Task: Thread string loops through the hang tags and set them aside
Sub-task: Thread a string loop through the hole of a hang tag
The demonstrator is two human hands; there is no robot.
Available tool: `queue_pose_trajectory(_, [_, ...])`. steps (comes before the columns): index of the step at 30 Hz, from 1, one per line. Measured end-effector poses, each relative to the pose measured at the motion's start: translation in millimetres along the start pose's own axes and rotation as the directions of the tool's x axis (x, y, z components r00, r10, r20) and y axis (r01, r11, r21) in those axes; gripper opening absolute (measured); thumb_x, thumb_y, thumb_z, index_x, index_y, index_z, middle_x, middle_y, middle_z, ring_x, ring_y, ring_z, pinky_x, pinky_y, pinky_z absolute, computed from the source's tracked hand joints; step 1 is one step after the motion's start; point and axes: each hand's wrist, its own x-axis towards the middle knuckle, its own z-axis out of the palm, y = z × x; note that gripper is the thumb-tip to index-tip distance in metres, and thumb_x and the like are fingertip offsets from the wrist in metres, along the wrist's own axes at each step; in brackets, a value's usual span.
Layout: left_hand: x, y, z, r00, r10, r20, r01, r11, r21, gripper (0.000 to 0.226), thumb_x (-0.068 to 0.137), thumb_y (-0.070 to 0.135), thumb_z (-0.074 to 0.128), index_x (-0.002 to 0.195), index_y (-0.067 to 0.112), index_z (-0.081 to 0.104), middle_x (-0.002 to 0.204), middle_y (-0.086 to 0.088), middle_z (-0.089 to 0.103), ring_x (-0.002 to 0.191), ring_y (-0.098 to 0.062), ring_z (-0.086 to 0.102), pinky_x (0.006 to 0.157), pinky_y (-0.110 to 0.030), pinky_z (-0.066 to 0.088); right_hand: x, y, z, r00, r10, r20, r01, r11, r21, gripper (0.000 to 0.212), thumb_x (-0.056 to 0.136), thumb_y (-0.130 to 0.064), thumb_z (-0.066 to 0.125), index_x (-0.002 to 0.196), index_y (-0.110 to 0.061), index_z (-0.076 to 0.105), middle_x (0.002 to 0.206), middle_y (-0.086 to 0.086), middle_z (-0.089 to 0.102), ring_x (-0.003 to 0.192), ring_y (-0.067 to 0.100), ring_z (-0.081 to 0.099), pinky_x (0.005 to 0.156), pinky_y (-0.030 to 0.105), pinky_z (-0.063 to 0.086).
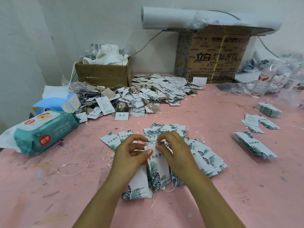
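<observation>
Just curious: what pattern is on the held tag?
Teal-green tropical leaves on the white card hang tag, head view.

Hang tag [158, 163] nearest me: 伟宸服饰 in black characters, printed above the leaf print.
Flat tag [111, 140] to its left: the same 伟宸服饰.
Kraft tag [107, 94] in the far heap: HIGH END CLOTHES.
Big carton [212, 58]: 立白 in heavy black, then 大师香氛. The row of digits along the top is too smeared to read.
Wipes pack [44, 134]: a red round badge, its characters unclear from here.
</observation>
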Motion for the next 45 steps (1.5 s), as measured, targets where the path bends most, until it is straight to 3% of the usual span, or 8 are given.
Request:
queue_pose_trajectory(4, [0,2,1,1.0,0.022,0.023,-0.022,1.0,-0.02,0.027,0.073,-0.006,0.07,0.082,0.019,0.068,0.078,-0.003,0.071,0.07,-0.017,0.067,0.061,-0.029,0.056,1,2,-2,1.0,0.018,0.014,-0.02,0.995,0.098,0.017,0.09,-0.015,0.058,0.106,-0.015,0.063,0.088,-0.013,0.042,0.083,-0.017,0.043,0.069,0.004,0.033])
queue_pose_trajectory(9, [0,1,2,1.0,-0.01,0.02,0.01,1.0,0.023,0.019,0.074,0.003,0.072,0.082,0.02,0.071,0.089,-0.002,0.071,0.073,-0.014,0.068,0.064,-0.027,0.056,2,4,-2,0.996,0.074,0.045,-0.08,0.983,0.166,0.018,0.088,-0.013,0.06,0.083,-0.029,0.054,0.083,-0.011,0.039,0.077,-0.014,0.042,0.064,0.005,0.031])
queue_pose_trajectory(17, [2,-4,-1,0.975,0.217,-0.041,-0.162,0.83,0.534,0.015,0.076,0.025,0.074,0.074,0.036,0.063,0.109,0.019,0.046,0.105,-0.009,0.04,0.085,-0.026,0.034,2,3,0,0.999,0.045,0.013,-0.046,0.985,0.168,0.009,0.087,-0.011,0.062,0.088,-0.02,0.061,0.083,-0.013,0.045,0.076,-0.016,0.044,0.066,0.004,0.033])
queue_pose_trajectory(22, [1,-3,-1,0.988,0.156,0.011,-0.147,0.905,0.4,0.013,0.081,0.018,0.07,0.071,0.027,0.068,0.067,0.015,0.066,0.066,0.005,0.056,0.061,-0.014,0.039,0,-2,3,0.996,-0.007,-0.089,0.012,0.998,0.064,0.002,0.085,-0.01,0.064,0.087,-0.011,0.066,0.078,-0.013,0.053,0.074,-0.003,0.049,0.066,0.011,0.037])
queue_pose_trajectory(27, [2,-4,1,0.983,0.165,-0.078,-0.122,0.912,0.392,0.017,0.078,0.016,0.073,0.073,0.029,0.064,0.109,0.021,0.042,0.067,0.002,0.057,0.061,-0.004,0.041,0,-3,1,0.993,-0.003,-0.121,0.001,1.0,-0.012,0.006,0.086,-0.014,0.064,0.088,-0.009,0.066,0.087,0.002,0.063,0.085,0.017,0.054,0.074,0.029,0.042])
queue_pose_trajectory(32, [1,-5,1,0.982,0.17,-0.085,-0.113,0.881,0.459,0.021,0.077,0.021,0.073,0.073,0.036,0.061,0.099,0.016,0.037,0.07,-0.006,0.049,0.061,-0.002,0.036,0,-6,0,0.988,-0.052,-0.143,0.038,0.995,-0.095,0.007,0.083,-0.012,0.067,0.085,-0.006,0.068,0.081,0.006,0.058,0.084,0.022,0.052,0.068,0.028,0.035])
queue_pose_trajectory(39, [1,-6,2,0.99,0.134,-0.038,-0.111,0.924,0.366,0.008,0.083,0.019,0.068,0.081,0.026,0.066,0.067,0.008,0.064,0.057,0.002,0.054,0.054,-0.008,0.04,0,-12,0,0.977,-0.11,-0.185,0.08,0.983,-0.166,0.011,0.077,-0.006,0.071,0.085,0.0,0.065,0.082,0.013,0.057,0.081,0.031,0.054,0.064,0.035,0.041])
queue_pose_trajectory(45, [-1,-4,5,0.995,0.094,-0.035,-0.084,0.973,0.215,0.019,0.084,0.01,0.066,0.082,0.028,0.066,0.077,-0.006,0.069,0.065,-0.012,0.06,0.061,-0.026,0.048,0,-14,-1,0.976,-0.124,-0.181,0.089,0.977,-0.191,0.009,0.074,-0.005,0.072,0.078,0.001,0.067,0.075,0.016,0.056,0.076,0.033,0.056,0.059,0.039,0.044])
